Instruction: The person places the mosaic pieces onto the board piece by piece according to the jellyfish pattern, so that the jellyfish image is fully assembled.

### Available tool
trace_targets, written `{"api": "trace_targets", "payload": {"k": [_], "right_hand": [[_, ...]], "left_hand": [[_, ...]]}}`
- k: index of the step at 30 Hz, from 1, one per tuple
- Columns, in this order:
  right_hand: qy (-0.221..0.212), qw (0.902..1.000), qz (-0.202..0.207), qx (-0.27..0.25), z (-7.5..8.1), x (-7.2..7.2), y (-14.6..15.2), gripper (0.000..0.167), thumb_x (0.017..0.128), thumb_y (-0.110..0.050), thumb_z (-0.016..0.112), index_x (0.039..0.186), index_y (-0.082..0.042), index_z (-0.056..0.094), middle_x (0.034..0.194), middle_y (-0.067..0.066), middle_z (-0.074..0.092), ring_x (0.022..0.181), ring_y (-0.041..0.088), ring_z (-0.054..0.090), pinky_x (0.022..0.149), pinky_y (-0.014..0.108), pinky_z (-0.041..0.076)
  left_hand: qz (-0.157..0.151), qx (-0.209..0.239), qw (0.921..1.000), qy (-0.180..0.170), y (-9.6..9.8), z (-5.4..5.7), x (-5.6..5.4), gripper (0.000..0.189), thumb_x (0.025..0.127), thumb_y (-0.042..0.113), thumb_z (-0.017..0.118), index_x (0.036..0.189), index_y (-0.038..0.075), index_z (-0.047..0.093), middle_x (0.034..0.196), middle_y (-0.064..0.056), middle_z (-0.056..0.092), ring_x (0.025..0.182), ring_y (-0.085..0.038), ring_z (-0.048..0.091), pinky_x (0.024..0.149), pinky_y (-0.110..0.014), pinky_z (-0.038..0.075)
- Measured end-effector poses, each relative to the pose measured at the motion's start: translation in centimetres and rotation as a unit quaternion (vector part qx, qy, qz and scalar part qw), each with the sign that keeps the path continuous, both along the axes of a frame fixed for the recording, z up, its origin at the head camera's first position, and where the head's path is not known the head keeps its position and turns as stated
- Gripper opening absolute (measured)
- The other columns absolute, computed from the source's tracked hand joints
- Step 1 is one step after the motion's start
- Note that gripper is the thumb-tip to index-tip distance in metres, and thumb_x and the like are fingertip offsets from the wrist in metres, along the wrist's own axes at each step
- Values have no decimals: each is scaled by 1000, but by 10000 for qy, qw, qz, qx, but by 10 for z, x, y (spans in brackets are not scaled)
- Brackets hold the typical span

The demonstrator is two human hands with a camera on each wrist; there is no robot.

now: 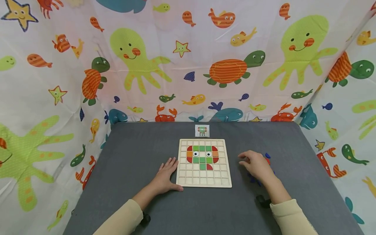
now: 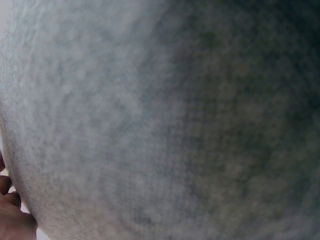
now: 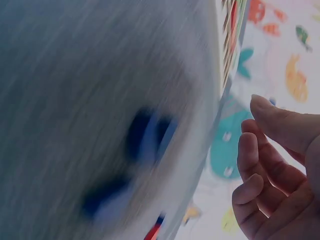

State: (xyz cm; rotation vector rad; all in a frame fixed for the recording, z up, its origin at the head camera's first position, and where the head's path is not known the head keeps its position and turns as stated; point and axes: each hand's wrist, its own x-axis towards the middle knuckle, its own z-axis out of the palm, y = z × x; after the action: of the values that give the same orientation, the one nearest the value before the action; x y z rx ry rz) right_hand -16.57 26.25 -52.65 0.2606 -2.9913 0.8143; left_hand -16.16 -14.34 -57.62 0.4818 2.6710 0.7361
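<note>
A square wooden grid board (image 1: pixel 182 179) lies on the table, with red, orange, green and eye-marked tiles forming a face-like pattern in its upper half. Below the pattern sit a green tile (image 1: pixel 202 166) and a red rounded tile (image 1: pixel 209 167). My left hand (image 1: pixel 164 178) rests at the board's left edge, fingers spread and thumb by the lower left corner. To the right of the board, my right hand (image 1: pixel 258 164) hovers with loosely bent fingers. In the right wrist view its thumb (image 3: pixel 272 117) and fingers (image 3: pixel 248 150) stand slightly apart with nothing visible between them.
Blue pieces (image 3: pixel 145 135) and a red piece (image 1: pixel 268 161) lie on the grey tablecloth (image 1: pixel 141 147) near my right hand, partly hidden by it. A small printed pattern card (image 1: pixel 202 131) lies behind the board. A sea-animal curtain (image 1: pixel 182 81) encloses the back and sides.
</note>
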Motion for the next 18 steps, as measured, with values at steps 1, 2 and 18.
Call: {"api": "trace_targets", "payload": {"k": [1, 2, 18], "right_hand": [[-2, 10000, -69, -3, 0, 2, 7, 23, 88, -8, 78, 110, -5, 75, 103, 12, 71, 82, 24, 68, 70, 45, 56], [2, 9999, -140, -6, -1, 3, 15, 23, 88, -8, 77, 110, -5, 75, 103, 13, 71, 82, 24, 67, 69, 45, 56], [-685, 9959, -573, 141, -12, 5, 90, 30, 88, -1, 73, 118, 4, 70, 115, 30, 62, 91, 39, 65, 72, 51, 55]], "left_hand": [[-2, 2, 10000, 15, 0, 0, 0, 126, 66, 56, 90, 162, 11, 23, 170, -6, 13, 158, -27, 6, 125, -57, 7], [0, 15, 10000, 16, 0, 0, 0, 126, 66, 56, 90, 162, 11, 23, 170, -7, 14, 158, -27, 6, 125, -57, 7], [-61, 20, 9999, 80, 1, 0, 0, 125, 66, 56, 90, 162, 10, 24, 170, -8, 14, 158, -29, 7, 125, -58, 8]]}}
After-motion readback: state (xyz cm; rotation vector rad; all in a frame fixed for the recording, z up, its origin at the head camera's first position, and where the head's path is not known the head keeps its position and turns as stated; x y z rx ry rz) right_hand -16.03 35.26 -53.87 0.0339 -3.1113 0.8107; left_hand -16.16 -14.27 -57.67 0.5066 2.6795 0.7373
